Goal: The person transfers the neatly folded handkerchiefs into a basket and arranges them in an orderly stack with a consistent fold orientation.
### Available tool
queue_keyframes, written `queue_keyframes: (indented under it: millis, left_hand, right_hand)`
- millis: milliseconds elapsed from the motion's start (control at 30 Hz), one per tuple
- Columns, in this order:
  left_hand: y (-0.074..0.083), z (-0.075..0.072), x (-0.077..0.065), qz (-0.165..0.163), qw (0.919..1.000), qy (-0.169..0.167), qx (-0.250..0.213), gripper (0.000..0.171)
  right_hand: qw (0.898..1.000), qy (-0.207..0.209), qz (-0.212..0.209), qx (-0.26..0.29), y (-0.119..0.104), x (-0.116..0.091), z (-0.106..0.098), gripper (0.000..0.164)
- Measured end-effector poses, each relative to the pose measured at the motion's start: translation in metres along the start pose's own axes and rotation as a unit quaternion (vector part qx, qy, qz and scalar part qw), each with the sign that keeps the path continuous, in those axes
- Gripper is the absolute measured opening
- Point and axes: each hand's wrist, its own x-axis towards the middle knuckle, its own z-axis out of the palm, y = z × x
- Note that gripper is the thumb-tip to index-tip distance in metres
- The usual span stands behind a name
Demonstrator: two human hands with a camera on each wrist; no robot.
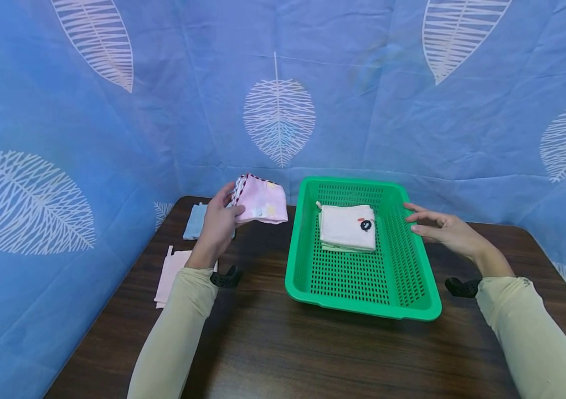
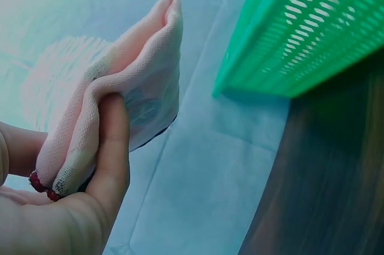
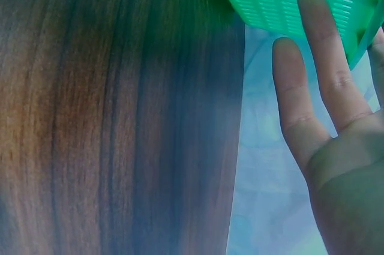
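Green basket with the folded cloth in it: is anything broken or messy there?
Nothing really stands out. The green basket shows no cracks that I can see, and the white cloth inside lies neatly folded. A pale green edge peeks out beneath it, but that just looks like stacking.

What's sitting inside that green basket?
A folded white cloth with a round black mark, lying on a pale green layer. Only a strip of that layer shows; the rest, and the green basket's floor directly beneath, are covered.
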Motion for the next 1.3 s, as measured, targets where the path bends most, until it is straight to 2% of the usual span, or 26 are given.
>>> queue_keyframes:
  millis: [233, 433, 600, 733, 867, 1000, 1167, 1300]
  left_hand:
    - [0.010, 0.008, 0.005, -0.021, 0.9951, -0.022, -0.094, 0.064]
    - [0.020, 0.018, 0.005, -0.037, 0.9914, -0.030, -0.122, 0.054]
    - [0.026, 0.028, 0.006, -0.053, 0.9869, -0.042, -0.147, 0.054]
    - [0.026, 0.040, 0.009, -0.056, 0.9833, -0.028, -0.171, 0.054]
    - [0.027, 0.052, 0.011, -0.056, 0.9770, -0.021, -0.205, 0.055]
    - [0.027, 0.062, 0.011, -0.064, 0.9690, -0.029, -0.237, 0.062]
    - [0.028, 0.073, 0.009, -0.084, 0.9640, -0.046, -0.248, 0.061]
    - [0.028, 0.084, 0.008, -0.085, 0.9671, -0.055, -0.234, 0.058]
  right_hand:
    - [1.000, 0.000, 0.007, 0.000, 0.001, 0.000, -0.001, 0.047]
    - [1.000, -0.001, 0.009, 0.003, 0.002, -0.001, -0.001, 0.048]
    - [1.000, -0.006, 0.003, 0.010, 0.003, -0.001, -0.002, 0.048]
    - [1.000, -0.007, 0.004, 0.008, 0.004, -0.001, -0.002, 0.049]
    - [1.000, -0.006, 0.003, 0.000, 0.004, -0.001, -0.002, 0.049]
    - [1.000, -0.009, 0.003, 0.006, 0.004, 0.000, -0.001, 0.049]
    - [1.000, -0.007, 0.002, 0.007, 0.003, 0.000, 0.000, 0.049]
    - [1.000, 0.000, 0.008, 0.018, 0.003, 0.001, 0.001, 0.048]
